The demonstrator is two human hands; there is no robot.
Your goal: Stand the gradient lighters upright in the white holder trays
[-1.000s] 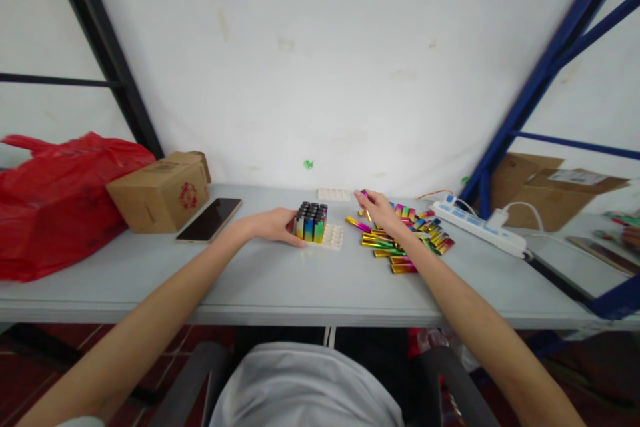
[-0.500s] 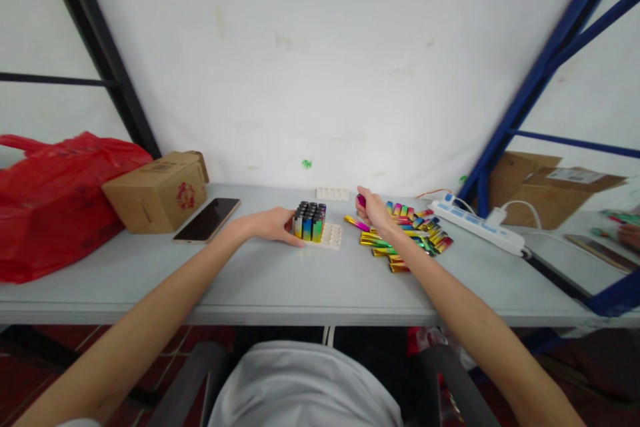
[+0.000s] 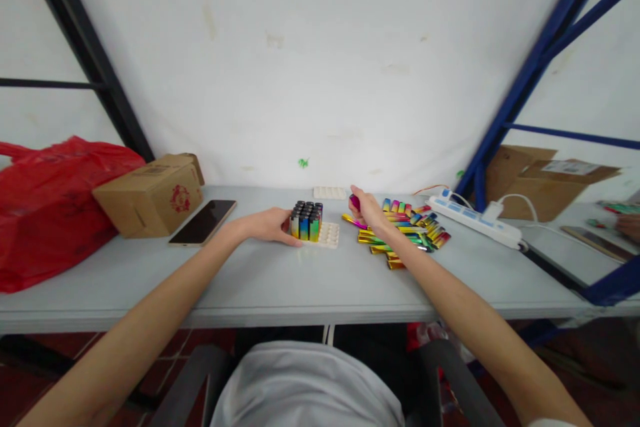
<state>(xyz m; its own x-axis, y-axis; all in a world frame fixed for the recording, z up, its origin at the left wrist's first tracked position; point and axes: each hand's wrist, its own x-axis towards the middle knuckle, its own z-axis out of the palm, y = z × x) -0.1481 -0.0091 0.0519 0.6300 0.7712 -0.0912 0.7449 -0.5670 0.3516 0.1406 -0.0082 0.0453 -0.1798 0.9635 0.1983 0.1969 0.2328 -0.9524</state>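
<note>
My left hand (image 3: 273, 225) is curled around the left side of a block of upright lighters (image 3: 307, 223), thumb at the front and fingers behind. These have shiny rainbow-coloured bodies and black tops. They stand packed together in rows on the left part of a white tray (image 3: 329, 235), whose right part shows bare hollows. My right hand (image 3: 367, 208) is closed in a fist around a purple metallic lighter (image 3: 355, 202), mostly hidden by the fingers. Under and beside that hand lies a loose pile of shiny lighters (image 3: 400, 232) in gold, green, pink and blue.
Another white tray (image 3: 329, 193) lies by the wall. On the left are a phone (image 3: 203, 222), a cardboard box (image 3: 150, 197) and a red plastic bag (image 3: 65, 207). A power strip (image 3: 475, 221) with cables, an opened carton (image 3: 535, 180) and a blue frame (image 3: 520, 90) are on the right.
The whole view has shifted slightly. Both hands keep nearly the same places, the left at the lighter block and the right closed on the purple lighter.
</note>
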